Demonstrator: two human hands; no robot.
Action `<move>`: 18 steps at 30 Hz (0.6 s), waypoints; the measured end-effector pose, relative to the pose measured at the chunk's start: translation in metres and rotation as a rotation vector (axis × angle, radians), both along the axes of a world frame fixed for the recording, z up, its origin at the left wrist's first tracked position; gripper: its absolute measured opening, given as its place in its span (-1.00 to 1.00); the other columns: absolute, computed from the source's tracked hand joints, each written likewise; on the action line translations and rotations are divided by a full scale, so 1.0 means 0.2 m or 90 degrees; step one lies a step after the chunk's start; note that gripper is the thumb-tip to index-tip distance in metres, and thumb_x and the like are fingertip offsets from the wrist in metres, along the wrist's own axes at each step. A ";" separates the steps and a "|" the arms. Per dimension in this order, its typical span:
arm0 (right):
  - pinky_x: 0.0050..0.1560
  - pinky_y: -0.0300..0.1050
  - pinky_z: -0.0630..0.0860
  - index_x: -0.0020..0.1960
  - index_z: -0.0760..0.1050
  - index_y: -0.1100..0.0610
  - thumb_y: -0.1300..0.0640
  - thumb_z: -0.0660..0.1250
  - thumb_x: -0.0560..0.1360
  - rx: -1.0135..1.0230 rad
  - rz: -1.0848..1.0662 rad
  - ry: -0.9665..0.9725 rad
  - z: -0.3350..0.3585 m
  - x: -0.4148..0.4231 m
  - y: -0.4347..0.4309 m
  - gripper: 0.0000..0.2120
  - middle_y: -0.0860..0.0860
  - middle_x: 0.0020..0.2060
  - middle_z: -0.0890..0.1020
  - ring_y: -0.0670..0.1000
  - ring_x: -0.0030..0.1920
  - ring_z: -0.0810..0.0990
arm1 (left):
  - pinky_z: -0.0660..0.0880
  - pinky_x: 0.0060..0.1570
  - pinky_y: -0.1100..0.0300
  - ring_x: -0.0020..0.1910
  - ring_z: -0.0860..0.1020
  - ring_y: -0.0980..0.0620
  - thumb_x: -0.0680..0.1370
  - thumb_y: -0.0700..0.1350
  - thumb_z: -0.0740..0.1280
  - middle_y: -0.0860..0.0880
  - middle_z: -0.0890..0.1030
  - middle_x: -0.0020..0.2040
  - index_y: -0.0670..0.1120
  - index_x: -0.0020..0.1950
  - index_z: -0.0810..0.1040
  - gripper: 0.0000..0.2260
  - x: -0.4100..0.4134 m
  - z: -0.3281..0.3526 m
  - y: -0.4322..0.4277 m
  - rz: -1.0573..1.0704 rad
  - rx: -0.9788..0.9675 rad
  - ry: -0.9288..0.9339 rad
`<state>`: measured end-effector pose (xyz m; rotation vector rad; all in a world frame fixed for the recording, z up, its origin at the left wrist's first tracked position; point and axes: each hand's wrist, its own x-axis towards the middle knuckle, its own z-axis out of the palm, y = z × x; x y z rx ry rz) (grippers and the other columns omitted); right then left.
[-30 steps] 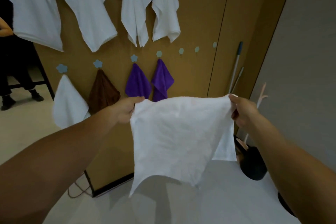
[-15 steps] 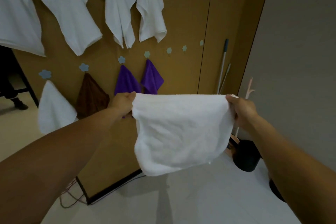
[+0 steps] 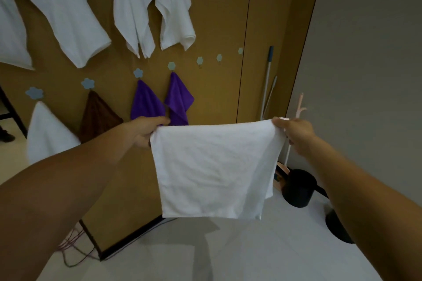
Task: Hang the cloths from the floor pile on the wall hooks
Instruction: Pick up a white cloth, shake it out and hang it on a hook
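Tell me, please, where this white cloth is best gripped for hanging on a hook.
Probably a top corner, pinched from its outer side, as the left hand and right hand do now: the white cloth hangs flat from its straight top edge, leaving both corners exposed.

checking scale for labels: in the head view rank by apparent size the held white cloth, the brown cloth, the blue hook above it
1. white cloth, though nearest the camera
2. brown cloth
3. blue hook

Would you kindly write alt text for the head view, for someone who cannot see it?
The left hand and right hand hold a white cloth by its top corners, before a brown wall hung with white cloths, purple cloths and a brown cloth.
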<state>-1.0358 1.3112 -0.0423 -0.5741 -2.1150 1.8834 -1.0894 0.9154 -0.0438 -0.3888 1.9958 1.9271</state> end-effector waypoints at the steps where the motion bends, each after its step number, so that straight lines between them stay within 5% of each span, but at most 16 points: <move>1: -0.04 -0.05 0.43 0.03 0.48 0.16 0.01 0.51 0.41 0.006 -0.004 -0.006 -0.01 0.00 0.01 -0.67 0.03 -0.07 0.54 0.03 -0.17 0.53 | 0.52 0.10 -0.10 0.10 0.56 -0.16 0.47 -0.15 0.40 -0.22 0.56 0.18 -0.24 0.19 0.47 -0.66 -0.01 0.00 0.00 0.011 -0.027 0.018; 4: -0.02 -0.04 0.42 -0.02 0.47 0.15 0.00 0.50 0.42 0.045 -0.009 -0.032 -0.05 -0.01 0.03 -0.69 0.03 -0.10 0.53 0.08 -0.09 0.53 | 0.54 0.03 -0.07 0.07 0.55 -0.13 0.47 -0.23 0.36 -0.17 0.54 0.11 -0.21 0.14 0.51 -0.75 -0.02 -0.01 0.01 0.068 -0.044 0.067; 8: -0.09 -0.05 0.44 -0.11 0.48 0.17 -0.04 0.47 0.44 0.132 -0.010 -0.069 -0.08 -0.01 0.06 -0.70 -0.01 -0.24 0.52 -0.01 -0.24 0.50 | 0.53 -0.09 -0.02 0.02 0.57 -0.12 0.46 -0.22 0.39 -0.15 0.59 0.05 -0.18 -0.01 0.58 -0.87 0.00 -0.01 0.07 0.101 -0.058 0.097; 11: -0.15 -0.05 0.44 -0.21 0.47 0.15 -0.04 0.48 0.42 0.155 -0.005 -0.084 -0.06 0.00 0.08 -0.70 0.01 -0.24 0.52 0.00 -0.26 0.50 | 0.50 -0.18 0.04 0.01 0.56 -0.09 0.47 -0.19 0.41 -0.13 0.61 0.08 -0.18 0.06 0.60 -0.81 0.00 0.00 0.10 0.116 -0.071 0.118; 18: -0.63 -0.28 0.34 -0.13 0.49 0.21 0.08 0.50 0.43 0.006 -0.046 -0.072 -0.01 0.03 0.11 -0.75 0.07 -0.33 0.51 -0.02 -0.46 0.42 | 0.35 -0.20 0.14 0.12 0.50 -0.03 0.47 -0.19 0.34 -0.07 0.57 0.21 -0.09 0.14 0.63 -0.74 0.03 0.00 0.16 0.153 -0.075 0.138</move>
